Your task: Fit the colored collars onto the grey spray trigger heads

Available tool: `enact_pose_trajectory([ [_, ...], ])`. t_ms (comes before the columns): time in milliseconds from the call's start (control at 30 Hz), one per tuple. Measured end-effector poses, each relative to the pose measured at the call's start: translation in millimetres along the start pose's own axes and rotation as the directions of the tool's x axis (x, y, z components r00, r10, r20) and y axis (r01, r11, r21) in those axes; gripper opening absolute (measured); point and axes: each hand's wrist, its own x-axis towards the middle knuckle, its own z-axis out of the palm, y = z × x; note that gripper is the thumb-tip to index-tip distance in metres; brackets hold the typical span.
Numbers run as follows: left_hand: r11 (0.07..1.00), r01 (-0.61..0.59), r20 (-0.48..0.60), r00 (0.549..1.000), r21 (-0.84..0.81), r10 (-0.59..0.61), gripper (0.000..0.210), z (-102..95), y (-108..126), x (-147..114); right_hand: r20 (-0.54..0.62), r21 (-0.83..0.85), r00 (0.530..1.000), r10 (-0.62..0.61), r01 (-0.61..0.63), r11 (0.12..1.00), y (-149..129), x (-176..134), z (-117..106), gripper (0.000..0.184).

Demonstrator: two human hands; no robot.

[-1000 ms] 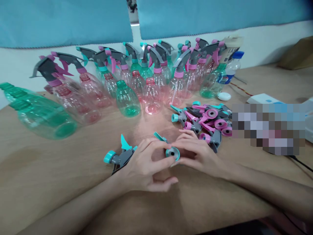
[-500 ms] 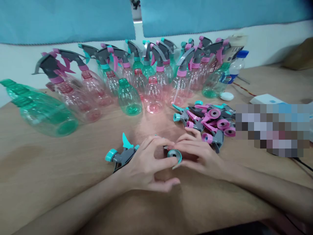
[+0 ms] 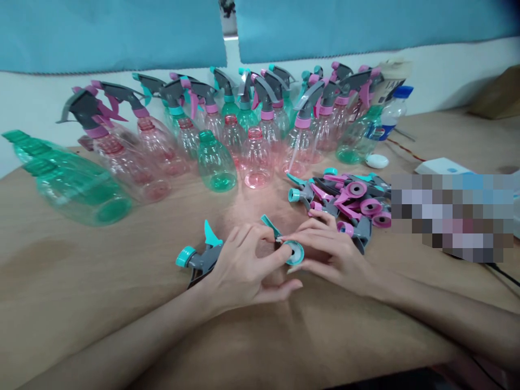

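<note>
Between my hands is a spray trigger head (image 3: 296,253) with a turquoise collar, its round opening facing me. My left hand (image 3: 247,265) is closed on it, a finger at the collar's opening and the thumb held apart below. My right hand (image 3: 333,254) grips the collar from the right with bent fingers. A turquoise lever (image 3: 268,225) sticks up between the hands; most of the head's body is hidden by fingers. Just left of my left hand, another grey and turquoise spray head (image 3: 199,260) lies on the table, partly covered by that hand.
Behind my right hand lies a pile of pink, turquoise and grey spray heads (image 3: 357,189). Several pink and green bottles stand along the back, among them an open green bottle (image 3: 217,162) and an open pink bottle (image 3: 257,160). Green bottles (image 3: 77,184) lean at left. A white box (image 3: 444,166) sits right.
The spray head between my hands has turned and shifted slightly up and right, so its turquoise lever now shows. Both hands have moved only slightly.
</note>
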Motion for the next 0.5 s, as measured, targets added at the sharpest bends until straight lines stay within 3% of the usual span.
enact_pose_trajectory([
  [267, 0.981, -0.023, 0.076, 0.996, -0.191, 0.038, 0.034, -2.4, 1.3, -0.2, 0.009, -0.022, 1.0, 0.023, -0.022, 1.0, -0.9, -0.5, 0.3, 0.025],
  [500, 0.996, 0.038, 0.018, 0.999, -0.08, -0.036, 0.028, 0.0, 1.3, 0.0, 0.009, -0.03, 1.0, 0.017, -0.017, 0.999, 0.2, -1.1, 0.6, 0.027],
])
